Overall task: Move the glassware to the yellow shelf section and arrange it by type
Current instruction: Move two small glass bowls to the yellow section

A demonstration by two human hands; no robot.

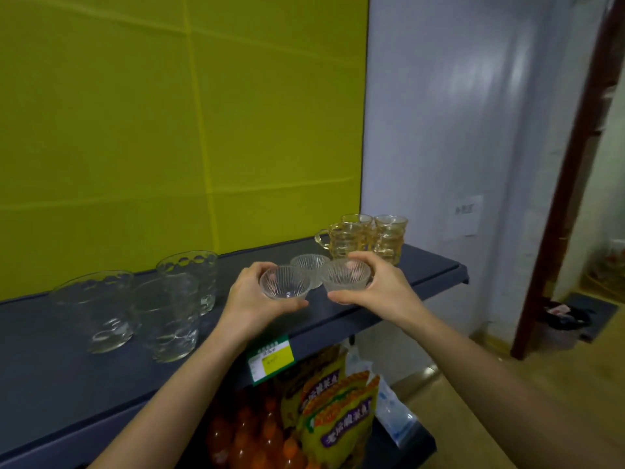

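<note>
My left hand (248,299) holds a small ribbed clear glass bowl (284,281) just above the dark shelf (61,377) that stands in front of the yellow back panel (135,130). My right hand (382,286) holds a second ribbed bowl (345,275) beside it. A third ribbed bowl (309,264) sits on the shelf right behind them. Three clear dimpled tumblers (169,316) stand grouped at the left. Three amber handled mugs (365,236) stand at the shelf's far right corner.
A yellow-green price tag (270,358) hangs on the shelf's front edge. Below it lie snack bags (334,411) and orange bottles (250,434). A white wall is to the right, with a brown door frame (568,184) and a bin (564,319) on the floor.
</note>
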